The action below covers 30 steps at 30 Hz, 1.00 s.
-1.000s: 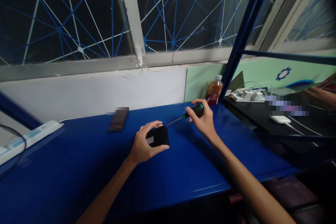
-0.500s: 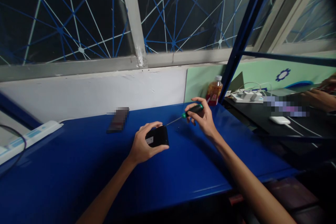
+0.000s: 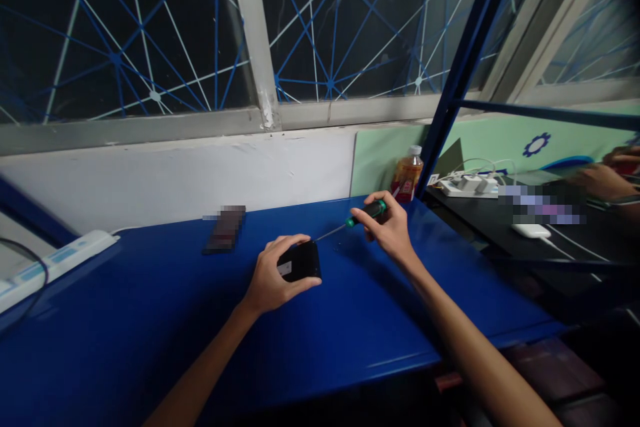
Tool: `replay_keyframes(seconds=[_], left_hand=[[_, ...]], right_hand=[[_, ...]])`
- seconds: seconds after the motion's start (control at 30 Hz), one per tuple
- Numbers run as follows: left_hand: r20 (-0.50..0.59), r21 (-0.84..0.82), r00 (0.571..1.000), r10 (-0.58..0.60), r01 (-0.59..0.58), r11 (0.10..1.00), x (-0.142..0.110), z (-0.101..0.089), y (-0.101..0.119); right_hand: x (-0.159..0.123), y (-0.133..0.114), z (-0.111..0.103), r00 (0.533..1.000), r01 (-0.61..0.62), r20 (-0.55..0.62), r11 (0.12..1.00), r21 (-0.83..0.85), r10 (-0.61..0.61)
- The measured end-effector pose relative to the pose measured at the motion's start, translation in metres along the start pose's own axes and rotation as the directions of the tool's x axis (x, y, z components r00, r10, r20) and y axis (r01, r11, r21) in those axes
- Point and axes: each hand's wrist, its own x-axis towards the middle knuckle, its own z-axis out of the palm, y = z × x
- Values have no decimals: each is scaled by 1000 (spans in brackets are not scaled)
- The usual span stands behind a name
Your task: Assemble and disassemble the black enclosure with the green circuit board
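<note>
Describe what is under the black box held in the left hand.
The blue table shows around the black box. The box and the left hand cover the spot directly underneath, so its underside and anything there cannot be seen.

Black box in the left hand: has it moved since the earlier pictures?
No, not visibly: the black box, held by the left hand, keeps its place relative to the standing bottle.

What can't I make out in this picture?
Black box, left end: head view, hidden by the left grip.
Screwdriver tip: head view, too small.
Dark slab, upper part: head view, pixelated.
White power strip, left end: head view, cut off by picture edge.
</note>
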Motion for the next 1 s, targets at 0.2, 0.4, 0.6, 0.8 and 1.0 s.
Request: replay_keyframes(seconds=[0.2, 0.4, 0.6, 0.8, 1.0], left_hand=[[8, -6, 1000, -20, 20, 1000, 0, -3, -1], [13, 0, 1000, 5, -5, 1000, 0, -3, -1], [15, 0, 1000, 11, -11, 1000, -1, -2, -1], [0, 1, 1000, 20, -20, 1000, 0, -5, 1], [-14, -10, 1000, 3, -4, 1000, 0, -5, -1]], right_hand=[[1, 1, -2, 991, -34, 129, 997, 71, 24], [-2, 0, 1, 999, 39, -4, 995, -93, -40], [-2, -1, 4, 994, -4, 109, 995, 98, -6], [-2, 0, 4, 1000, 11, -17, 1000, -3, -11], [-2, -2, 3, 996, -40, 84, 993, 108, 31]])
